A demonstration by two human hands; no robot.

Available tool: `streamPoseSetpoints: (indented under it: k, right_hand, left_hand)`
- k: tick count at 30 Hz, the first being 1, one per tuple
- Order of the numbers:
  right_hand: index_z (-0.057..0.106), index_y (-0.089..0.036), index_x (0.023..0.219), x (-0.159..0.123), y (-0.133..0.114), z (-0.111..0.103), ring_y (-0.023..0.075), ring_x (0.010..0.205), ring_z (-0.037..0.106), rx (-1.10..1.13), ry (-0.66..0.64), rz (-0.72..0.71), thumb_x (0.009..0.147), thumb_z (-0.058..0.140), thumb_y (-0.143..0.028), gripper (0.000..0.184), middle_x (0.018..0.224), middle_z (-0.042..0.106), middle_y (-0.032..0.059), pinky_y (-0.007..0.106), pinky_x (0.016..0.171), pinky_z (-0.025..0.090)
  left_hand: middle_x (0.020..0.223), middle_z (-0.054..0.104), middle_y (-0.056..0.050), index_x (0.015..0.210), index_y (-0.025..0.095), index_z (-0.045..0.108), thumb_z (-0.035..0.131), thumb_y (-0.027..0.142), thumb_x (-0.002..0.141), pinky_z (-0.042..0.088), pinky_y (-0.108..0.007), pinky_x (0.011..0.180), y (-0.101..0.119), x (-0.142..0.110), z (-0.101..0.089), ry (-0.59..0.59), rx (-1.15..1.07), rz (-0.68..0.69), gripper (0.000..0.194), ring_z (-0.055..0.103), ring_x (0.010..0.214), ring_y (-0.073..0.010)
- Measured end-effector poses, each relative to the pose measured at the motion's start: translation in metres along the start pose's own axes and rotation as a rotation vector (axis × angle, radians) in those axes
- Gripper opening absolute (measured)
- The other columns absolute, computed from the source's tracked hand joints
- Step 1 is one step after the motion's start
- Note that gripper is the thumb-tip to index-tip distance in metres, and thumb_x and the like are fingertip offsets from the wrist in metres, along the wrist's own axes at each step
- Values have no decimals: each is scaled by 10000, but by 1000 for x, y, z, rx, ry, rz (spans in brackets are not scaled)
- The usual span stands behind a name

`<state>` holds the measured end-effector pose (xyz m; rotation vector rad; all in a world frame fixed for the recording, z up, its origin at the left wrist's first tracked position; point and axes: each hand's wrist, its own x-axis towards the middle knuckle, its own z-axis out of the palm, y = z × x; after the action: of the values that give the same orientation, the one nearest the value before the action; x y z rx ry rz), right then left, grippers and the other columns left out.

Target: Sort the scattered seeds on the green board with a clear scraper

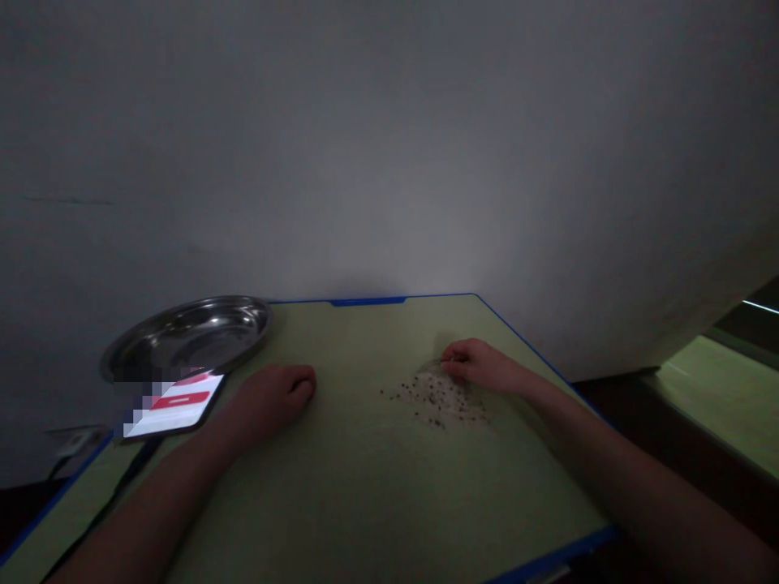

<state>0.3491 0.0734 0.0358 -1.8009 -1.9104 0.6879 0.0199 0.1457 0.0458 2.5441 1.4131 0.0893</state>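
A low heap of pale grains mixed with dark reddish beans (439, 399) lies spread on the light green table. At its far right edge, my right hand (478, 365) has its fingers closed on a small clear, round-rimmed thing (431, 367), perhaps a dish. Its lower part cannot be told apart from the grains. My left hand (283, 391) rests on the table left of the heap, curled into a loose fist, and nothing shows in it.
A shiny oval metal basin (252, 345) stands at the back left. In front of it lies a tablet (198, 405) with a lit screen and a dark cable (137, 466). The table (341, 495) has blue edging, with a pale wall behind. Another green tabletop (718, 397) shows at right.
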Motion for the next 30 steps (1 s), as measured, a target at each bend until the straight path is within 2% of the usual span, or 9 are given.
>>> streamPoseSetpoints:
  k: [5, 16, 20, 24, 27, 30]
  right_hand:
    - [628, -154, 750, -4, -26, 6, 119, 554, 560, 30, -129, -96, 831, 514, -212, 151, 605, 633, 5, 229, 538, 414]
    - [679, -166, 851, -35, -67, 16, 115, 606, 546, -74, -113, -188, 854, 548, -245, 152, 703, 644, 15, 234, 547, 378]
    - [674, -186, 870, -46, -70, 14, 107, 597, 538, -105, -91, -196, 866, 546, -248, 142, 713, 643, 1, 235, 542, 363]
    - [647, -186, 847, -61, -63, 3, 112, 614, 527, -90, -40, -165, 887, 526, -270, 153, 710, 620, -4, 241, 555, 371]
    - [611, -191, 794, -79, -59, -1, 117, 620, 506, -39, -62, -121, 901, 503, -299, 187, 689, 582, -13, 242, 551, 375]
    - [604, -202, 773, -96, -60, 5, 118, 622, 503, -6, -105, -87, 910, 494, -321, 212, 686, 571, -18, 243, 552, 375]
  left_hand:
    - [766, 646, -61, 710, 197, 580, 320, 300, 796, 389, -318, 638, 3, -1, -1, -2, -7, 2, 293, 590, 718, -208]
    - [740, 640, -61, 677, 199, 570, 328, 308, 776, 376, -313, 615, 7, -2, -4, 9, 12, 10, 283, 580, 692, -208]
    - [734, 642, -54, 690, 201, 580, 334, 300, 774, 373, -306, 614, 9, -3, -4, 12, 29, 11, 278, 577, 686, -200]
    - [742, 647, -51, 693, 201, 588, 333, 295, 774, 377, -296, 619, 8, -2, -3, 20, 22, 11, 283, 576, 690, -190]
    - [731, 642, -47, 691, 200, 587, 333, 297, 778, 372, -292, 610, 6, -1, -1, 24, 36, 19, 286, 571, 677, -184]
    - [726, 642, -43, 690, 199, 586, 340, 293, 777, 364, -283, 604, 6, -1, 1, 41, 50, 33, 278, 567, 675, -176]
